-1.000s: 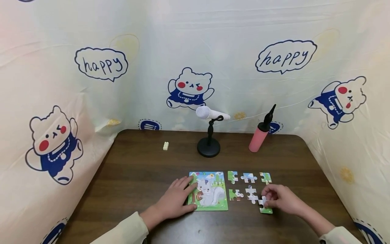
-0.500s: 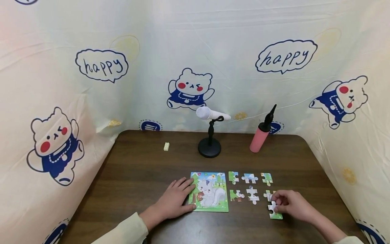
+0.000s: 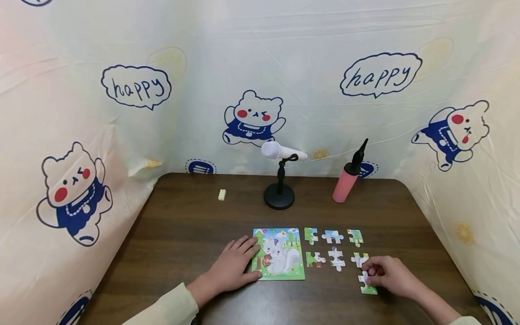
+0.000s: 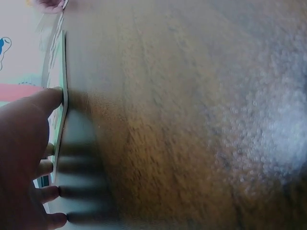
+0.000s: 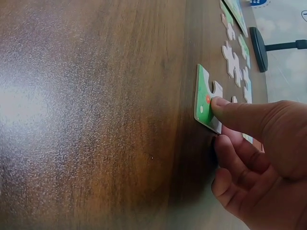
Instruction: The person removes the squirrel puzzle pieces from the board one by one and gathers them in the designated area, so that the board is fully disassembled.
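Note:
My left hand (image 3: pixel 230 267) lies with extended fingers across the left edge of a square jigsaw puzzle (image 3: pixel 284 264) showing a white squirrel. In the left wrist view its thumb (image 4: pixel 48 100) touches the puzzle's edge. To the right, my right hand (image 3: pixel 393 274) pinches a green and white puzzle piece (image 3: pixel 369 289) between thumb and fingers. Seen from the right wrist, this corner piece (image 5: pixel 203 98) has its thumb on the printed face, and it is close to the tabletop. Just above it lies another puzzle piece (image 3: pixel 359 259), partly hidden by the fingers.
Several loose pieces lie in rows right of the puzzle, among them a blue-topped piece (image 3: pixel 333 236) and a green one (image 3: pixel 355 236). Behind stand a white microphone (image 3: pixel 284 151) on a black stand (image 3: pixel 279 197) and a pink hand pump (image 3: pixel 344 185). A cream toy brick (image 3: pixel 221 195) lies back left.
My right hand has shifted right and slightly toward me with its puzzle piece, uncovering the piece above it. My left hand keeps its place on the puzzle.

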A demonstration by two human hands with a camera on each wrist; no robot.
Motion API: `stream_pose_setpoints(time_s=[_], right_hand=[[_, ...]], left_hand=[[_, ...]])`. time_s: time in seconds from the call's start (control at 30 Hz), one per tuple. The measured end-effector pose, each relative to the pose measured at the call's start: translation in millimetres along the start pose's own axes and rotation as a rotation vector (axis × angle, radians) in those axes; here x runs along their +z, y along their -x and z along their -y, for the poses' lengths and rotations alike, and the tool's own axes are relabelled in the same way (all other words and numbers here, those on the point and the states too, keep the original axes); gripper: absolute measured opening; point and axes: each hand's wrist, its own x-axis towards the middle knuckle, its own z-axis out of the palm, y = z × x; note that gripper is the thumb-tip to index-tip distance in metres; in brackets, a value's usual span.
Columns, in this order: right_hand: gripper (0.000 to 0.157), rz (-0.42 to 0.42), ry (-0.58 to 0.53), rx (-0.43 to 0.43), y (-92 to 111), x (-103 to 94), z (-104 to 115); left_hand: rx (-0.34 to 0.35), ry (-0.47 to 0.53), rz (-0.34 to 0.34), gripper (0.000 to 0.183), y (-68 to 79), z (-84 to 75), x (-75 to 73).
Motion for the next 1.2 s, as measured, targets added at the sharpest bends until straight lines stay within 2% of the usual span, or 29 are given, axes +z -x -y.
stream_pose_setpoints(time_s=[0.27, 0.53, 0.7, 0.83, 1.0, 1.2], right_hand=[[0.019, 0.033, -0.007, 0.055, 0.7, -0.8, 0.0], [0.019, -0.006, 0.037, -0.005, -9.6, -7.0, 11.9], [0.017, -0.022, 0.082, -0.049, -30.8, -7.0, 37.1], [0.015, -0.012, 0.083, -0.090, -54.0, 0.1, 63.2], [0.019, 0.039, 0.064, -0.142, -84.4, 19.9, 93.6], [0.024, 0.101, 0.074, -0.200, -112.6, 49.8, 127.1]], left_hand=[[0.002, 0.004, 0.026, 0.076, -0.2, 0.8, -0.1], [0.007, 0.001, 0.030, 0.077, -3.0, 2.9, 0.8], [0.010, -0.001, 0.024, 0.076, -4.2, 1.3, -0.5], [0.026, -0.008, -0.010, 0.073, -4.9, -0.1, -2.8], [0.023, 0.006, -0.053, 0.069, -7.7, -0.4, -7.9], [-0.045, 0.008, -0.046, 0.077, -12.0, 0.0, -12.5]])
